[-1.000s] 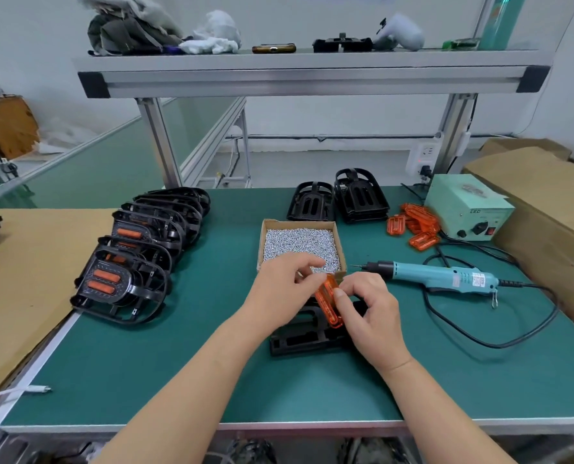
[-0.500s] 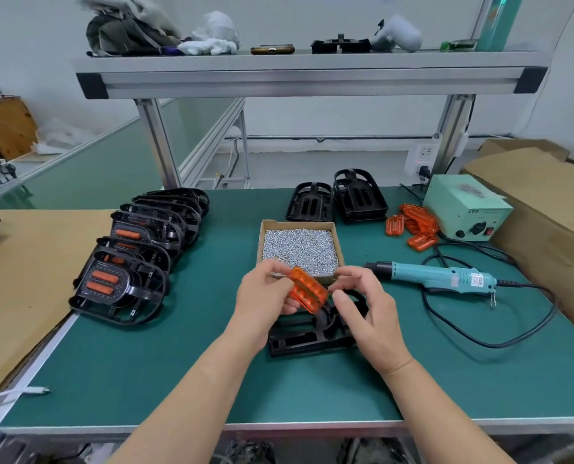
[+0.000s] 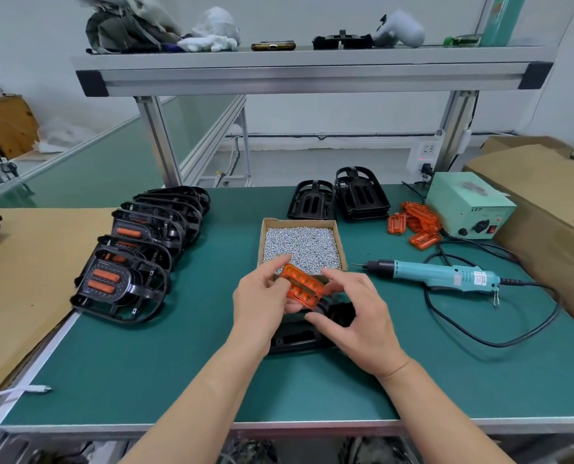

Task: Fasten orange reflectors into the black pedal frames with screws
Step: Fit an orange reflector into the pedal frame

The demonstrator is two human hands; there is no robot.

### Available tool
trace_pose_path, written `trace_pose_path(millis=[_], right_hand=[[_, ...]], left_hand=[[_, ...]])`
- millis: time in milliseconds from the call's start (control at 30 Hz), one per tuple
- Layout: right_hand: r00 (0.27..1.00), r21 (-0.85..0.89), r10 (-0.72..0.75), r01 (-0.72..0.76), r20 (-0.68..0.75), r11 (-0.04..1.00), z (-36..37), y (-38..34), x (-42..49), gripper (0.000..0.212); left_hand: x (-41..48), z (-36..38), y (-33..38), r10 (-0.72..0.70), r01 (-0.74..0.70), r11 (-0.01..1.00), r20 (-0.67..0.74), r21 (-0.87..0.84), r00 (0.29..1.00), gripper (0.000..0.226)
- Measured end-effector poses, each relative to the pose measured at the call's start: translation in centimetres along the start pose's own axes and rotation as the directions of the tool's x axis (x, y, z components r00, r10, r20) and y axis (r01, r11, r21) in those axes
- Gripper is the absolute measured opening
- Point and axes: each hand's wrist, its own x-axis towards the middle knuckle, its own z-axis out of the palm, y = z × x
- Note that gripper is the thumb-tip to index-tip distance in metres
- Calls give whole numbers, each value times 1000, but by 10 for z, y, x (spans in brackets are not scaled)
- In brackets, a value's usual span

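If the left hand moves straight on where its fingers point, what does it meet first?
Probably the cardboard box of screws, just beyond the orange reflector the left hand holds; depth is unclear.

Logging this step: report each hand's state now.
Left hand: holds the orange reflector.
Right hand: fingers curled at the reflector's right end; grip cannot be told.

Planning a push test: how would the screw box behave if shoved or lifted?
The screw box is probably heavy for its size: it is nearly full of small metal screws. Thin cardboard walls may flex if lifted by one edge. No lid, so tilting would likely spill.
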Motion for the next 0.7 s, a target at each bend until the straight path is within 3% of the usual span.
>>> trace_pose_path(millis=[133, 300, 467, 567, 700], right_hand=[[998, -23, -56, 55, -32, 998, 3, -1, 3, 36], [999, 59, 31, -29, -28, 998, -2, -2, 0, 61], [1000, 49, 5, -5, -18, 999, -1, -4, 1, 50], [998, 59, 64, -63, -21, 996, -2, -2, 1, 49], [989, 102, 147, -148, 23, 984, -4, 1, 0, 47]], left_hand=[[-1, 0, -2, -23, 23, 1000, 27, -4, 999, 45], [-4, -1, -1, -6, 5, 1000, 16, 19, 1000, 49], [-6, 1, 0, 18, -18, 1000, 1, 16, 1000, 49], [-6, -4, -1, 37, -39, 999, 71, 24, 997, 42], [0, -17, 1, 90, -117, 989, 268, 87, 959, 46]])
